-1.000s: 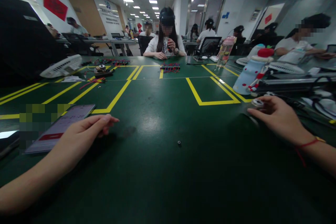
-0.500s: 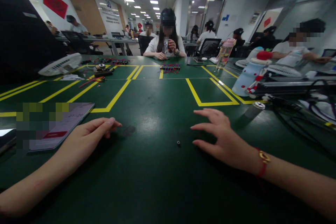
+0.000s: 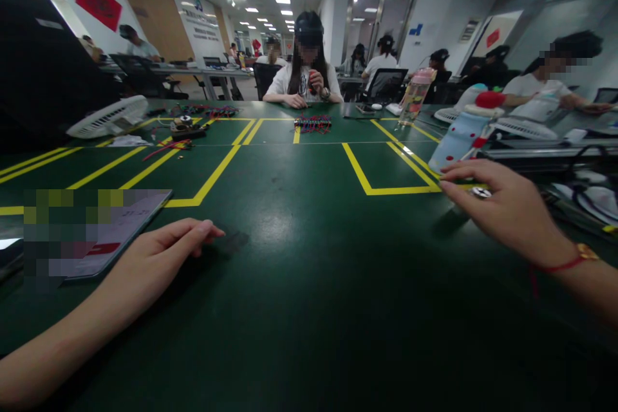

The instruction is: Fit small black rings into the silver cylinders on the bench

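Observation:
My left hand (image 3: 178,248) rests on the green table (image 3: 290,309) beside a phone (image 3: 113,248), its fingers loosely closed and nothing visible in them. Over at the right, my right hand (image 3: 502,206) is raised with thumb and forefinger brought together in a pinch; whatever lies between the tips is hidden. A small metal cylinder (image 3: 481,192) shows through the gap behind the pinch, partly covered by the hand. Just beyond the fingers stands a blue bottle with a red top (image 3: 454,141).
Wired parts (image 3: 313,123) lie at the far middle, with a motor-like part (image 3: 185,123) and a white fan (image 3: 111,117) at the far left. Cables and metal profiles (image 3: 531,158) crowd the right. A person (image 3: 309,77) sits opposite; a pink-lidded bottle (image 3: 416,98) stands far right.
My right hand has moved right and away from me, and its spread fingers have closed together. The small dark piece on the table between my hands is gone from its place. My left hand stays put.

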Available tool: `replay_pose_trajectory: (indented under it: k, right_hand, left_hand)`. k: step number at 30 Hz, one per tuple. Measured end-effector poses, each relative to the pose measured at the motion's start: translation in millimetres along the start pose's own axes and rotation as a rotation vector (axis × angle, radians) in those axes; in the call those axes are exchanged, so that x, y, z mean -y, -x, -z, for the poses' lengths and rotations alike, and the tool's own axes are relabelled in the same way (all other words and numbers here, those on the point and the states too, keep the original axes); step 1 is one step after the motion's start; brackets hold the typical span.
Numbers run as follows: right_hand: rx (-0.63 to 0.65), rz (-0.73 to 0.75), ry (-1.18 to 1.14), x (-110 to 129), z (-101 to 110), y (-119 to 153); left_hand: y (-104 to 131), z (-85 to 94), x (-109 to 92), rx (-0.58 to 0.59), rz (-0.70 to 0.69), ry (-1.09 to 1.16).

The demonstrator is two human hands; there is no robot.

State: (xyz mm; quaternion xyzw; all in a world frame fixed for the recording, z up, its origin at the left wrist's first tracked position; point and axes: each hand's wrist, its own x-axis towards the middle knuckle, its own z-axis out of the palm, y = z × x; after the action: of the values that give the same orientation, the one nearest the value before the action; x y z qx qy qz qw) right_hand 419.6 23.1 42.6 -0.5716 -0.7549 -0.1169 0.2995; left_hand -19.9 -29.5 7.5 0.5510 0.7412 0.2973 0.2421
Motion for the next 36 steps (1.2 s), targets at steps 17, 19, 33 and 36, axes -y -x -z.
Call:
replay_pose_trajectory:
  k: [17,19,33,36]
  right_hand:
    - [0.167,-0.537,0.169,-82,13,8]
    - [0.181,-0.522,0.143,-85,11,9]
    - [0.141,-0.690,-0.039,-66,10,7]
    - [0.133,-0.746,-0.113,-53,15,6]
  left_hand:
    - [-10,8.2,19,0.107,-0.019,-0.078]
    - [-10,8.5,20,0.110,-0.019,-0.083]
    - [-3,7.9,8,0.117,-0.004,-0.052]
    - [-1,8.8,8,0.121,-0.003,-0.051]
